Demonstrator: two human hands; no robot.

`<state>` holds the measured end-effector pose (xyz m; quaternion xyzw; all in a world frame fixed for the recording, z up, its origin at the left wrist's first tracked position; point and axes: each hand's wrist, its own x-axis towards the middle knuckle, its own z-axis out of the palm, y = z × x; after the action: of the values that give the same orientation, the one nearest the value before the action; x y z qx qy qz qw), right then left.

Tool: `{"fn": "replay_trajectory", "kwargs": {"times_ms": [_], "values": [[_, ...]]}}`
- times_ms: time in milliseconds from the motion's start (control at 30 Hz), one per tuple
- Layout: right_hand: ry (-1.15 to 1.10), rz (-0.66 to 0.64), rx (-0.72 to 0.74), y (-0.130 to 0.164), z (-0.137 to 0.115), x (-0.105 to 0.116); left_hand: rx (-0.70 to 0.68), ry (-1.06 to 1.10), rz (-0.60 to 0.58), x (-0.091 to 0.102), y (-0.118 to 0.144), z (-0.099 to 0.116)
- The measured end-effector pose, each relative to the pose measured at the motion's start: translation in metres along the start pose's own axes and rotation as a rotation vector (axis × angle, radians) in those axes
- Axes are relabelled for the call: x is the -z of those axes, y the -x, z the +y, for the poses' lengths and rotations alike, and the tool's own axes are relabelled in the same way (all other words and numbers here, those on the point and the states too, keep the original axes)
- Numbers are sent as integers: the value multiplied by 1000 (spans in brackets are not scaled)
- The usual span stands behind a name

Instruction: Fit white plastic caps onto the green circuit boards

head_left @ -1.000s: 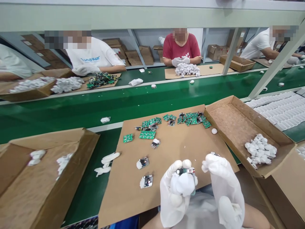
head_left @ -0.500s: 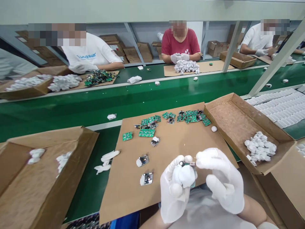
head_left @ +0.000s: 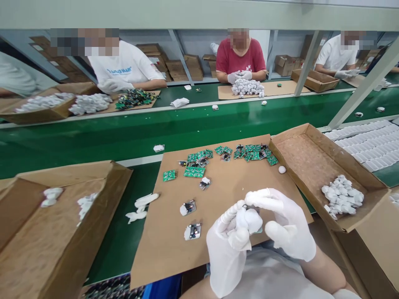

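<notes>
My left hand [head_left: 229, 245], in a white glove, is closed around a small circuit board with a white putty-like lump [head_left: 251, 221] on it. The lump faces up, and most of the board is hidden by it and by my fingers. My right hand [head_left: 286, 226], also gloved, is curved beside it. Its fingertips touch or nearly touch the top edge of the board, while its thumb stands apart from the fingers. On the cardboard sheet [head_left: 230, 245] to the left lie boards with white lumps, one a nearer board [head_left: 193, 231] and one a farther board [head_left: 188, 207].
Green circuit boards [head_left: 195, 171] lie along the sheet's far side. A cardboard tray [head_left: 299, 166] with white lumps [head_left: 343, 197] stands right, another cardboard box [head_left: 71, 174] left. White glove-like pieces [head_left: 141, 207] lie between. Beyond the green conveyor [head_left: 124, 137], several co-workers sit.
My right fingertips have moved left onto the top of the board, and my left hand has turned the board a little. A white-topped piece on the conveyor has shifted right.
</notes>
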<state>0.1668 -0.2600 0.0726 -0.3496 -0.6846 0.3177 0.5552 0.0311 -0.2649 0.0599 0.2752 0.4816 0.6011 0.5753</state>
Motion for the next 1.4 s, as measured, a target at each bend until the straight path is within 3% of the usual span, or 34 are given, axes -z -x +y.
{"fn": "replay_trajectory", "kwargs": {"times_ms": [167, 300, 400, 600, 767, 933, 1067, 1233, 1400], "values": [[65, -30, 105, 3, 10, 1, 0, -91, 79, -4, 2, 5], [-19, -12, 38, 7, 18, -2, 57, -156, 59, -9, 2, 13], [49, -17, 22, 9, 24, -2, 51, -144, 62, -10, 2, 16], [230, 47, 312, 10, 29, -10, -2, -210, 54, -4, 1, 11], [33, 95, 115, 11, 26, -8, 68, -73, -46, -4, -1, 17], [-150, -29, -18, 6, 23, -3, 111, 24, -237, 5, -3, 2], [-278, -3, -96, 5, 23, -4, 0, -59, -139, 14, -3, -9], [-436, -8, -101, 4, 14, -7, 53, -148, -275, 12, -2, 3], [-449, 124, -153, 6, 16, -15, -12, -87, -106, 11, -2, -4]]}}
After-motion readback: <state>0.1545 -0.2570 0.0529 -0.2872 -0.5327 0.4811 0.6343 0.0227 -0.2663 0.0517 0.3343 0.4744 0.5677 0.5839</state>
